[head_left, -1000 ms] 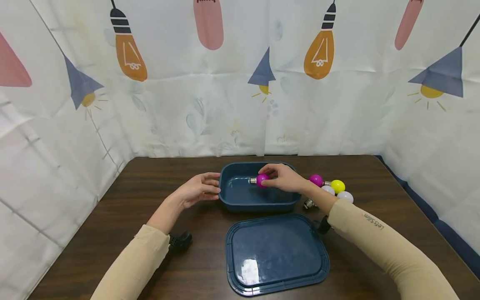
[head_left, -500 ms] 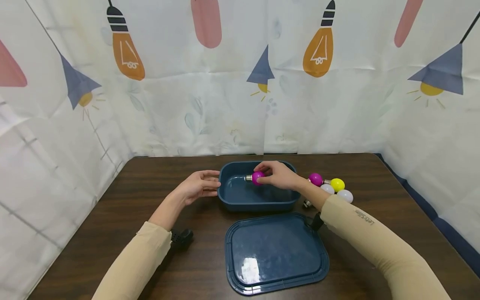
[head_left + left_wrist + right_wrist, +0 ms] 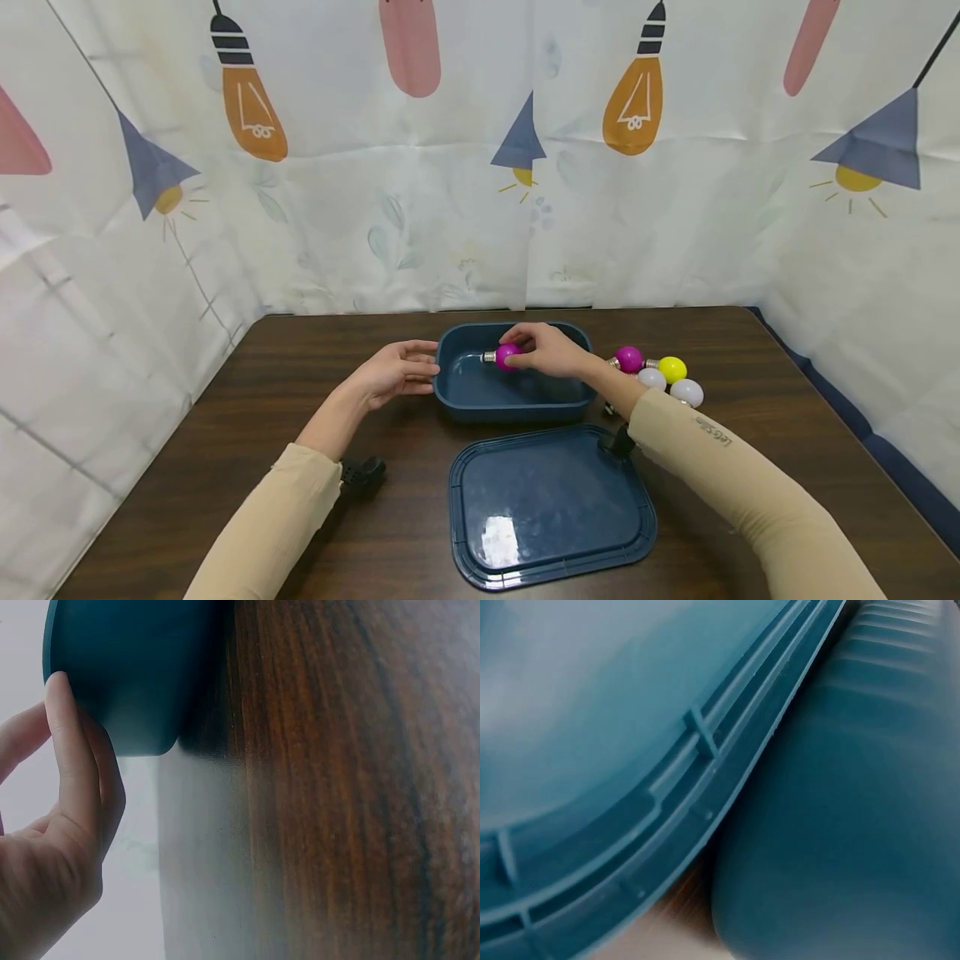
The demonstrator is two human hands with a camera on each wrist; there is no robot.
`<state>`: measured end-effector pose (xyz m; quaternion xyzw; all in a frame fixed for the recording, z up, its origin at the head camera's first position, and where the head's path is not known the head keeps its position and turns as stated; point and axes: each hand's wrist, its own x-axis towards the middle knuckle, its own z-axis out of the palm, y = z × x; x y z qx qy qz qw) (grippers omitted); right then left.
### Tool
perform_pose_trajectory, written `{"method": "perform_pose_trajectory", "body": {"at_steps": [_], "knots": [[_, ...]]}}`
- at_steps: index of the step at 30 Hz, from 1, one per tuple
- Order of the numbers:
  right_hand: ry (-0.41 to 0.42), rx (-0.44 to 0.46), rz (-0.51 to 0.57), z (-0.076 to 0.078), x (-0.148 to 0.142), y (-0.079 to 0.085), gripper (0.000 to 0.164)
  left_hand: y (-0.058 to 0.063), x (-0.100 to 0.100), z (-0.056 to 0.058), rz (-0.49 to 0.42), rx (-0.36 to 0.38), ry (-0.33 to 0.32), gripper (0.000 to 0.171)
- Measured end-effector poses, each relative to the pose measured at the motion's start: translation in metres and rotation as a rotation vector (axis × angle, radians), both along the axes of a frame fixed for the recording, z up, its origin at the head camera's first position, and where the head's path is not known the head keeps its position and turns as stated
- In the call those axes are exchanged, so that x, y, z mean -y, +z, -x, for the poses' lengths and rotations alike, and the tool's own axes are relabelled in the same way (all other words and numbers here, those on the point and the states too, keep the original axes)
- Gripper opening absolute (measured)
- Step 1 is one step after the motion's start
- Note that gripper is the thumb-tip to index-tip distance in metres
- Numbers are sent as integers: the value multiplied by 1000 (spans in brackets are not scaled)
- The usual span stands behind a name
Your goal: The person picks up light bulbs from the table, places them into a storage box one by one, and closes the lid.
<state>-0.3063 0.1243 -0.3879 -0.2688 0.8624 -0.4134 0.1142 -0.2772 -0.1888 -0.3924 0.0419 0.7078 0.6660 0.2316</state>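
Inside the dark blue plastic box (image 3: 517,413), my right hand (image 3: 551,350) pinches a magenta light bulb (image 3: 507,357), its metal screw base pointing left. My left hand (image 3: 393,371) has its fingers against the box's left end, fairly straight. The left wrist view shows a fingertip (image 3: 58,684) touching the box wall (image 3: 135,690) near the rim. Just in front of the box lies the matching blue lid (image 3: 553,508). The right wrist view holds only the lid's ridged edge (image 3: 682,772) and the box's outer wall (image 3: 840,825); the hand is not seen there.
Right of the box, a group of bulbs lies on the wooden table (image 3: 360,533): a magenta bulb (image 3: 628,359), a yellow bulb (image 3: 672,369), and white bulbs (image 3: 687,392), partly hidden by my right forearm. A printed curtain (image 3: 450,233) stands behind the table.
My right hand has shifted a little left inside the box with the magenta light bulb. The left hand stays at the box's left end.
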Motion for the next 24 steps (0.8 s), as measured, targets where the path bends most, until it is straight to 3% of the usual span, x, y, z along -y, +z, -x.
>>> {"method": "perform_pose_trajectory", "body": {"at_steps": [24], "knots": [[-52, -31, -27, 10, 21, -9, 32, -2, 0, 3, 13, -15, -6, 61]]}}
